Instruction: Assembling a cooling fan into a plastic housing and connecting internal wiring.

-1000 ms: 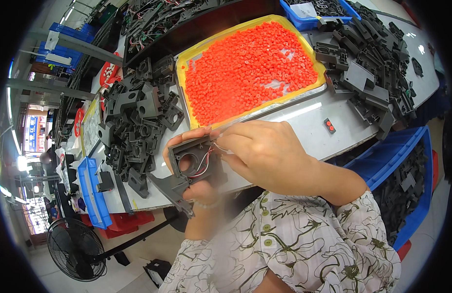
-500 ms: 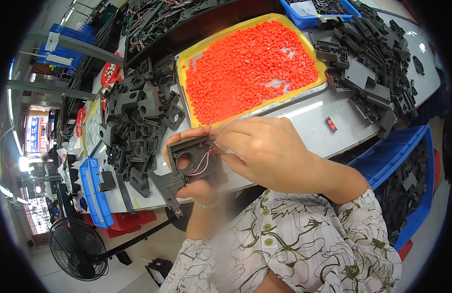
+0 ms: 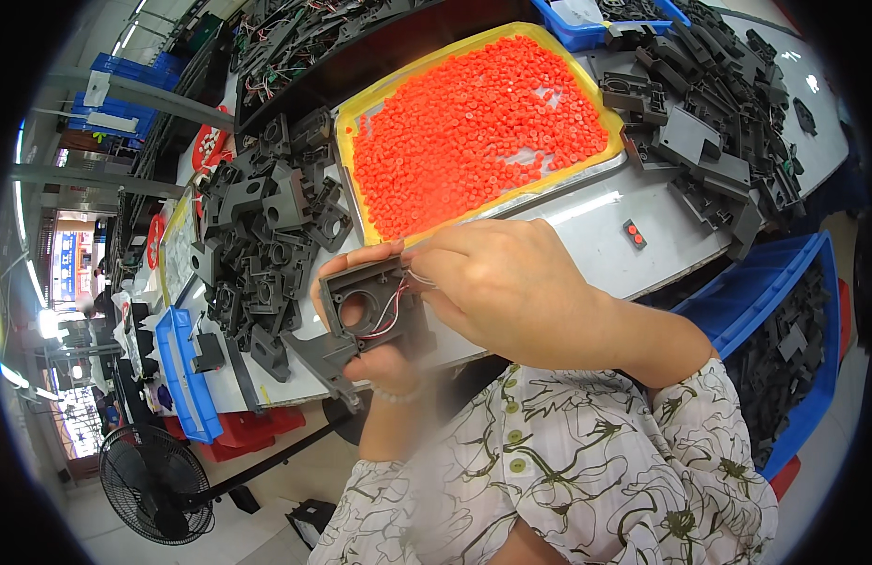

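Observation:
A grey plastic housing [image 3: 340, 341] with a round hole rests in my left hand [image 3: 384, 365], whose fingers wrap behind its upper edge while the thumb presses below. Thin red and white wires [image 3: 391, 315] curve along the inside of the housing and run to its right edge. There my right hand [image 3: 507, 292] is closed, thumb and fingers pinching the wires. Its fingertips are partly hidden behind the hand, so the wire ends do not show. Beyond both hands lies a yellow-rimmed tray [image 3: 345, 179] full of small red round pieces [image 3: 474, 132].
Grey plastic housings [image 3: 276, 235] are heaped to the left of the tray, and more grey parts [image 3: 704, 151] at the right. A small dark block with red dots [image 3: 635, 234] lies on the table. A blue bin [image 3: 794, 395] stands at lower right, a black fan [image 3: 153, 485] at lower left.
Both hands stay at nearly the same place. The housing has tilted slightly, and my right hand has shifted a little at the wires. The whole view has moved slightly.

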Demonstrator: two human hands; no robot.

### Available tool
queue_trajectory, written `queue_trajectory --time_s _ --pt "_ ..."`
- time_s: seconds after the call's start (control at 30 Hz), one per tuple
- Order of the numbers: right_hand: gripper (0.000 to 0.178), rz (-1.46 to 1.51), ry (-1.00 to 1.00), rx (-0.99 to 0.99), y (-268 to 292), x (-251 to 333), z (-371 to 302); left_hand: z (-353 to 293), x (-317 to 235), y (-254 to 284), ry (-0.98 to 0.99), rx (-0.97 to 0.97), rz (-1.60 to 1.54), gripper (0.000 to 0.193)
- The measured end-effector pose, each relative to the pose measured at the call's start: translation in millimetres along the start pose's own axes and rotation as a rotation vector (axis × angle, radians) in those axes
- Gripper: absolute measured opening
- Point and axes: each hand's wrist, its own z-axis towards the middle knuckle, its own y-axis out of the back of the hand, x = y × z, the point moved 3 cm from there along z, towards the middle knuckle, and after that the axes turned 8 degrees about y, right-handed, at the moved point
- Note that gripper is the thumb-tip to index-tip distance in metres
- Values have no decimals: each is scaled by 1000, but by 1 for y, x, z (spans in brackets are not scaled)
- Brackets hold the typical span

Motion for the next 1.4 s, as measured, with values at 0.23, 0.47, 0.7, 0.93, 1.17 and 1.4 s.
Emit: queue_trajectory --time_s 0.23,0.47,0.7,0.93,1.17,1.4 --pt "15 -36 -5 -23 -4 0 -2 -1 -6 0 -15 32 110 97" --pt "9 -89 62 -91 -7 0 -1 1 -5 1 34 66 71 91" --pt "7 -22 31 -94 -8 -5 1 0 -2 2 40 83 81 89" --pt "15 29 -44 4 -7 -7 0 0 -4 -1 35 118 49 88" --pt "13 76 -12 -75 -7 -9 -1 2 -1 6 137 86 2 92" --pt "11 8 -29 -47 -10 -6 -2 -3 -3 -3 48 129 66 90"
